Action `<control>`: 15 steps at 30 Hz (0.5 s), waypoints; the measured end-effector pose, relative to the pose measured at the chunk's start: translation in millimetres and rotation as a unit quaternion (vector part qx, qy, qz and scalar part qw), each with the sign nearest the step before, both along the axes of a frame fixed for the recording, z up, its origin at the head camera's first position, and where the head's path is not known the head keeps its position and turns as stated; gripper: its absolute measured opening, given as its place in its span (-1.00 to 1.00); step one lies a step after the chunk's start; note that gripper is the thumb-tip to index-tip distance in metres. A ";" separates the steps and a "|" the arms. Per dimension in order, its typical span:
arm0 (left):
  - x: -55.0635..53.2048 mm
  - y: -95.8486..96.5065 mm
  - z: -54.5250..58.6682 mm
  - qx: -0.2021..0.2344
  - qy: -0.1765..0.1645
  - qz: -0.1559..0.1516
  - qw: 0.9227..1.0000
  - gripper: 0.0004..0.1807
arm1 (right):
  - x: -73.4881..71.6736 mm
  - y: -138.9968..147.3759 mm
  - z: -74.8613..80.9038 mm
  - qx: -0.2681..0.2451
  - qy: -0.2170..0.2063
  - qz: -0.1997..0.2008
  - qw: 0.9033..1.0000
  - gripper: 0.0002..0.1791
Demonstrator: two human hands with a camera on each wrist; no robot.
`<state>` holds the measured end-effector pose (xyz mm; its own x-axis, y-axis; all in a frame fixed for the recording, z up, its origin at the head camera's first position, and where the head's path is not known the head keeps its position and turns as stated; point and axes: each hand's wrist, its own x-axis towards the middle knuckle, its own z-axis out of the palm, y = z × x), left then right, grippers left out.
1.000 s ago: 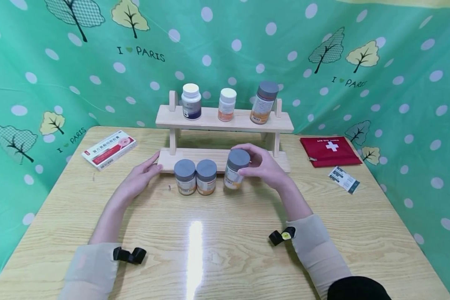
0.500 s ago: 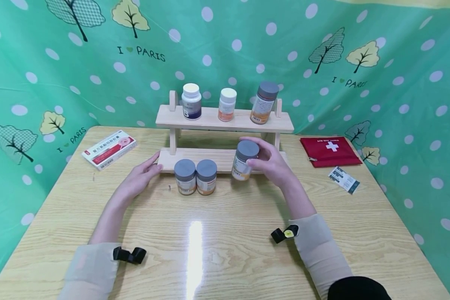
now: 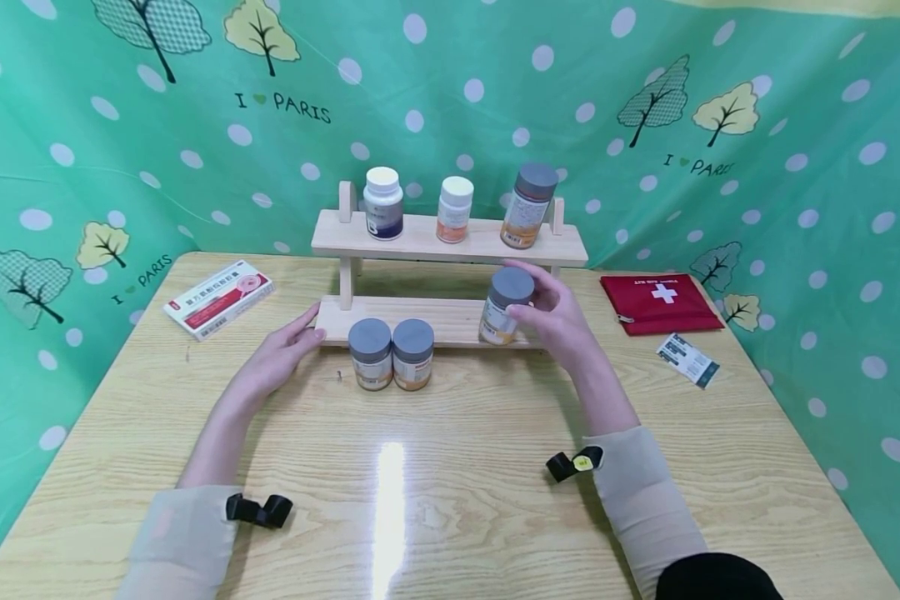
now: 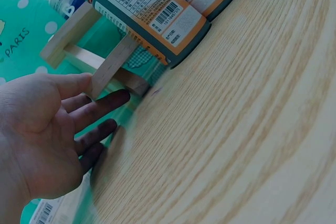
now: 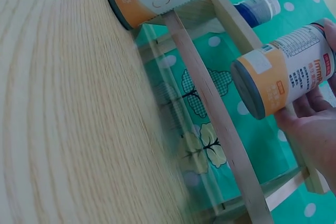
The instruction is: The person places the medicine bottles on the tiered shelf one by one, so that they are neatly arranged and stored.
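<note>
My right hand (image 3: pixel 557 323) grips a pill bottle (image 3: pixel 503 308) with a grey lid and an orange-and-white label. In the right wrist view this pill bottle (image 5: pixel 286 69) hangs tilted, its base off the wood. It is over the right part of the lower tier of a wooden two-tier shelf (image 3: pixel 450 320). At the shelf's left end, my left hand (image 3: pixel 279 354) touches the lower board with thumb and fingertips, its fingers mostly straight in the left wrist view. Two similar bottles, one left (image 3: pixel 371 354) and one right (image 3: pixel 412 354), stand side by side before the shelf.
The upper tier holds a white-capped dark bottle (image 3: pixel 383 204), a smaller white bottle (image 3: pixel 453 210) and a tall grey-lidded bottle (image 3: pixel 528 206). A medicine box (image 3: pixel 219 300) lies left. At right are a red first-aid pouch (image 3: pixel 660 303) and a small packet (image 3: pixel 687 360).
My right hand has carried the pill bottle up, back and to the right, from in front of the shelf to over its lower tier. The left hand stays put.
</note>
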<state>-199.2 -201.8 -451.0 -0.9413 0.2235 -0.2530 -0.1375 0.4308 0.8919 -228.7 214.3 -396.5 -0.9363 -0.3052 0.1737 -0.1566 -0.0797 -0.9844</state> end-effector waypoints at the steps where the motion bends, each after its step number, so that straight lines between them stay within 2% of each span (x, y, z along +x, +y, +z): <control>1: 0.0 -0.1 -0.1 -0.001 -0.001 0.001 1.000 -0.25 | -0.5 0.8 -0.3 -0.003 -0.003 -0.006 1.000 -0.31; 6: -0.1 -0.2 -0.2 -0.002 -0.003 0.003 1.000 -0.25 | -2.2 3.0 -0.7 -0.030 -0.021 -0.035 0.999 -0.33; 15: -0.2 -0.1 0.3 -0.004 -0.004 0.002 1.000 -0.25 | -4.4 6.4 -0.2 -0.053 -0.041 -0.057 0.996 -0.31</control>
